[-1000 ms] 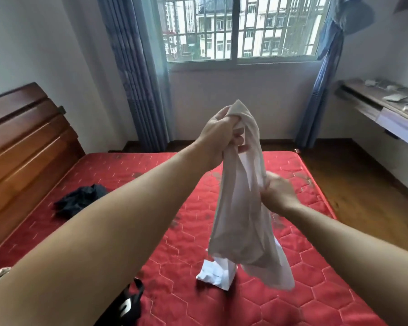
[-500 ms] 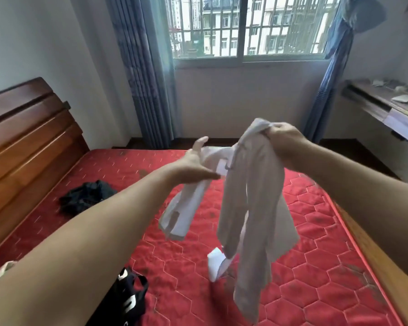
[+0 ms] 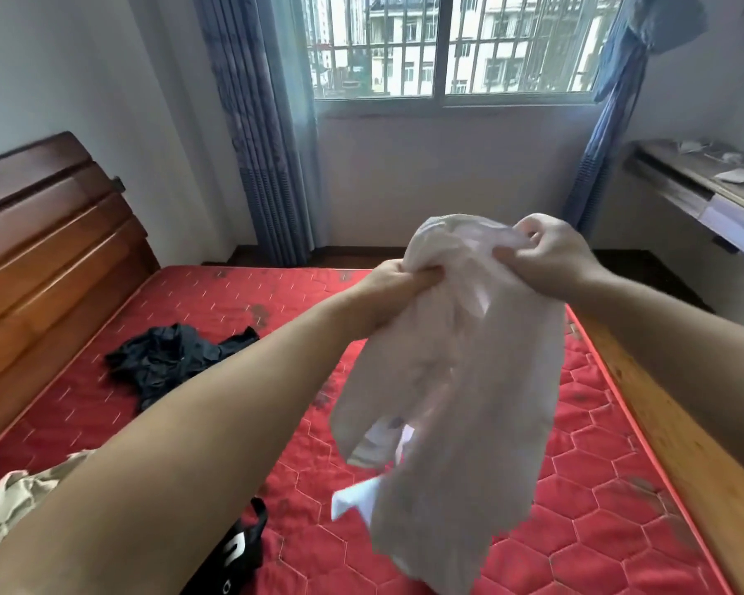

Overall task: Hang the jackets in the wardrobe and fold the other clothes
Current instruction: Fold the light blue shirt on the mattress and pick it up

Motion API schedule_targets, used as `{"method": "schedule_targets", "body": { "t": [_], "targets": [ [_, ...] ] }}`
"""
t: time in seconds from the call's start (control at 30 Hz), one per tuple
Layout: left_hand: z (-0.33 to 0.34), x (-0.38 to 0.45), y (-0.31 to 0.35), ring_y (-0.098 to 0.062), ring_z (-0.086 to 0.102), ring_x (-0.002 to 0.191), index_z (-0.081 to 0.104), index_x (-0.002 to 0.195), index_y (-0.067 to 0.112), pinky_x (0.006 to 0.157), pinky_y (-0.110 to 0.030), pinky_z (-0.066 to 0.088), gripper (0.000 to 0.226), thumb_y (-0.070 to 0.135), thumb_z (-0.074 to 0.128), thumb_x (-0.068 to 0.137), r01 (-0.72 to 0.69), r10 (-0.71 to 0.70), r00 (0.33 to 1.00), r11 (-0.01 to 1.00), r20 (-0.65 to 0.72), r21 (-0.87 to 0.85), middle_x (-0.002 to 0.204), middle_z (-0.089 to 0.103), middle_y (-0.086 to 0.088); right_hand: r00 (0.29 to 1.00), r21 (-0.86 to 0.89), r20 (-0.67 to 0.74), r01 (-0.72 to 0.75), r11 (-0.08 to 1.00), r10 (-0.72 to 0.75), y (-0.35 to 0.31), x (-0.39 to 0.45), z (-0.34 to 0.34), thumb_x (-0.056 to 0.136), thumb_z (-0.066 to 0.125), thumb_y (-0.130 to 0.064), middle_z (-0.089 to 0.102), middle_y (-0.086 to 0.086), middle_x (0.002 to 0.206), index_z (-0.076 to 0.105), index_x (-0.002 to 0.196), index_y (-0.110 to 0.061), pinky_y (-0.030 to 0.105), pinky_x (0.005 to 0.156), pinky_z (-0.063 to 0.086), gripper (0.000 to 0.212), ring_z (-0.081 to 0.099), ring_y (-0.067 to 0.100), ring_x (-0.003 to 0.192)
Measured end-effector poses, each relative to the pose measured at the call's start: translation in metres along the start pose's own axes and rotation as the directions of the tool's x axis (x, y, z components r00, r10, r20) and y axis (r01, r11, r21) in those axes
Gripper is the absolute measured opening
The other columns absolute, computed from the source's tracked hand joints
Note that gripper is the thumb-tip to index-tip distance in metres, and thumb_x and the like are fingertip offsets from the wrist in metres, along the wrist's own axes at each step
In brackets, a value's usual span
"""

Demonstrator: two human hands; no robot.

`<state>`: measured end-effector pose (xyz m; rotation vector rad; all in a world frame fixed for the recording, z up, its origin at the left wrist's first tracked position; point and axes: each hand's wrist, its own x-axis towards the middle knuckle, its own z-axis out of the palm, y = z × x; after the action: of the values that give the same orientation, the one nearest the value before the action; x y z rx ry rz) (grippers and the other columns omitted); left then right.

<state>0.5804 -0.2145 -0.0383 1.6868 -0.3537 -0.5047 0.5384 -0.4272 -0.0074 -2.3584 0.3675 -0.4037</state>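
A thin white garment (image 3: 452, 380) hangs in the air over the red mattress (image 3: 585, 500), blurred from motion. My left hand (image 3: 394, 289) grips its upper left edge with curled fingers. My right hand (image 3: 546, 251) pinches the top edge on the right. The cloth drapes down between both hands, and its lower end nearly reaches the mattress. A crumpled black garment (image 3: 168, 358) lies on the mattress near the headboard. Another black piece with white print (image 3: 233, 551) lies at the near edge, partly hidden by my left arm. A camouflage-patterned cloth (image 3: 14, 500) shows at the lower left.
A wooden headboard (image 3: 48, 251) stands at the left. The bed's wooden side rail (image 3: 671, 431) runs along the right. Blue curtains (image 3: 254, 135) frame a barred window (image 3: 447, 45). A wall-mounted desk (image 3: 705, 186) with small items sits at the far right.
My left hand has closed on the white garment's upper edge after reaching toward it open. Both hands now hold the top close together, and the hanging sleeve has swung in.
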Motion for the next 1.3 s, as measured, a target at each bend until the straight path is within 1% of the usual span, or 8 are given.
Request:
{"method": "schedule_targets", "body": {
  "t": [0.13,0.3,0.47,0.53,0.67,0.77,1.0,1.3],
  "targets": [
    [0.013,0.009,0.011,-0.01,0.07,0.059,0.066,0.086,0.009,0.051,-0.021,0.054,0.013,0.018,0.061,0.094,0.054,-0.071,0.992,0.985,-0.103,-0.161,0.067,0.073,0.001,0.93,-0.02,-0.024,0.366,0.93,-0.366,0.009,-0.038,0.024,0.073,0.074,-0.012,0.048,0.006,0.107,0.058,0.116,-0.016,0.028,0.092,0.046,0.046,0.055,0.025,0.094],
    [0.012,0.009,0.02,-0.016,0.064,0.072,0.065,0.097,0.002,0.071,-0.028,0.054,0.008,0.007,0.061,0.092,0.175,-0.2,0.971,0.967,-0.128,-0.183,0.081,0.066,-0.005,0.57,-0.182,0.251,0.822,0.54,-0.783,0.005,-0.079,0.04,0.06,0.076,-0.031,0.033,0.011,0.146,0.044,0.141,-0.026,0.039,0.112,0.028,0.087,0.031,0.029,0.135],
    [0.019,0.001,0.02,0.003,0.051,0.036,0.046,0.079,0.021,0.041,-0.01,0.04,0.033,0.015,0.029,0.106,0.276,-0.266,0.957,0.958,0.118,-0.081,0.039,0.054,0.01,0.313,-0.276,0.08,0.919,0.281,-0.946,-0.016,-0.072,0.046,0.065,0.073,-0.004,0.07,0.008,0.1,0.072,0.078,-0.014,0.048,0.083,0.048,0.016,0.064,0.033,0.096],
    [0.019,0.005,0.019,0.002,0.06,0.055,0.055,0.089,0.014,0.057,-0.012,0.047,0.028,0.021,0.034,0.106,0.258,-0.253,0.961,0.965,0.11,-0.04,0.057,0.064,0.011,0.399,-0.169,0.024,0.906,0.389,-0.917,-0.025,-0.064,0.041,0.07,0.062,-0.006,0.068,0.003,0.079,0.066,0.072,-0.017,0.038,0.076,0.046,0.011,0.062,0.027,0.077],
    [0.011,0.0,0.019,-0.02,0.067,0.081,0.067,0.1,0.011,0.084,-0.032,0.049,0.056,0.056,0.035,0.099,0.289,-0.237,0.952,0.908,0.197,-0.304,0.087,0.072,-0.008,0.832,-0.078,-0.025,0.551,0.831,-0.554,-0.032,-0.035,0.033,0.071,0.046,-0.031,0.042,0.001,0.049,0.037,0.058,-0.012,0.03,0.055,0.029,0.025,0.034,0.028,0.057],
    [0.011,0.0,0.018,-0.018,0.068,0.1,0.07,0.111,0.022,0.089,-0.036,0.051,0.066,0.075,0.04,0.086,0.165,-0.154,0.984,0.978,0.093,-0.127,0.108,0.073,-0.001,0.96,-0.056,-0.083,0.265,0.963,-0.269,-0.032,-0.01,0.022,0.079,0.053,-0.03,0.032,0.001,0.047,0.036,0.051,-0.009,0.035,0.048,0.027,0.039,0.032,0.025,0.055],
    [0.014,-0.011,-0.002,-0.012,0.066,0.078,0.068,0.098,0.018,0.059,-0.019,0.05,0.019,0.024,0.072,0.08,0.088,-0.026,0.992,0.84,-0.122,0.535,0.088,0.069,0.002,0.997,0.161,-0.072,-0.011,0.987,0.023,-0.039,0.016,0.006,0.075,0.053,-0.022,0.036,-0.004,0.051,0.052,0.057,-0.019,0.026,0.044,0.03,0.018,0.034,0.018,0.052],
    [-0.009,0.003,0.021,-0.021,0.054,0.074,0.069,0.102,0.015,0.069,-0.032,0.05,0.022,0.018,0.049,0.093,0.132,-0.054,0.952,0.96,-0.3,0.247,0.082,0.058,-0.005,0.998,0.074,0.029,0.055,0.996,-0.058,0.005,0.018,-0.026,0.077,0.072,-0.027,0.046,-0.004,0.052,0.056,0.059,-0.013,0.027,0.047,0.035,0.028,0.044,0.013,0.049]
  ]
}}
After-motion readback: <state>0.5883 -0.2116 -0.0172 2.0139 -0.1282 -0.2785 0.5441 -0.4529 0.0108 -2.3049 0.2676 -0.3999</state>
